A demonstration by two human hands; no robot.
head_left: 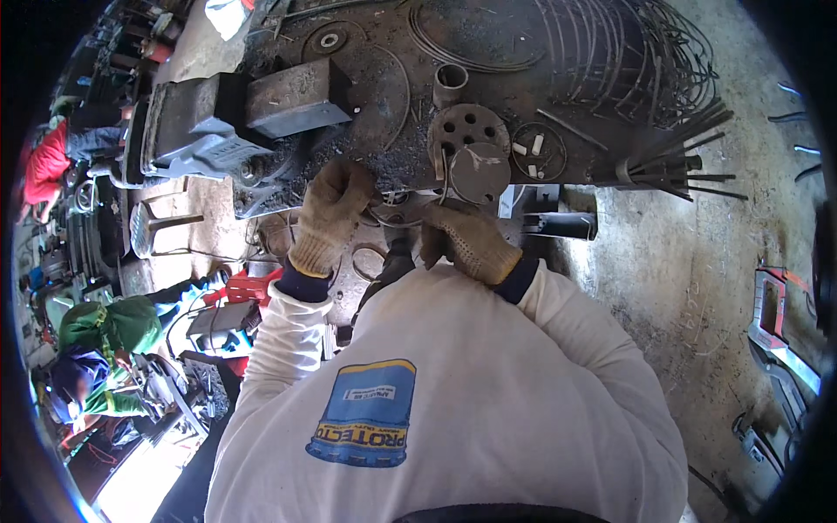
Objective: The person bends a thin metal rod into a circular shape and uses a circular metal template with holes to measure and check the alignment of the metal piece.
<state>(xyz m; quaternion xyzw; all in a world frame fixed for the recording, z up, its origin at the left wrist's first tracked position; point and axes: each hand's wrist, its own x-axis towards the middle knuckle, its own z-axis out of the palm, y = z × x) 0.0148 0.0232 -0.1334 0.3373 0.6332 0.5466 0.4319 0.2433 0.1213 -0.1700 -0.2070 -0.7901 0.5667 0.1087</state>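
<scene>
My left hand [334,213], in a tan work glove, is curled closed just off the bench's near edge, beside the vise. My right hand [468,239], gloved the same way, is closed in front of my chest. A thin curved metal wire [394,223] spans the gap between the two gloves, its ends hidden in the fingers. Just beyond my right hand, a round metal disc [479,173] overlaps a larger disc with several holes [469,127]. A slim rod [445,173] stands upright by the disc, close to my right fingertips.
A heavy bench vise [196,122] grips a block at the left of the dirty steel bench [384,87]. A short pipe [450,84], wire coils [636,52] and a bundle of rods [667,161] lie on it. A person in green [109,336] works at lower left.
</scene>
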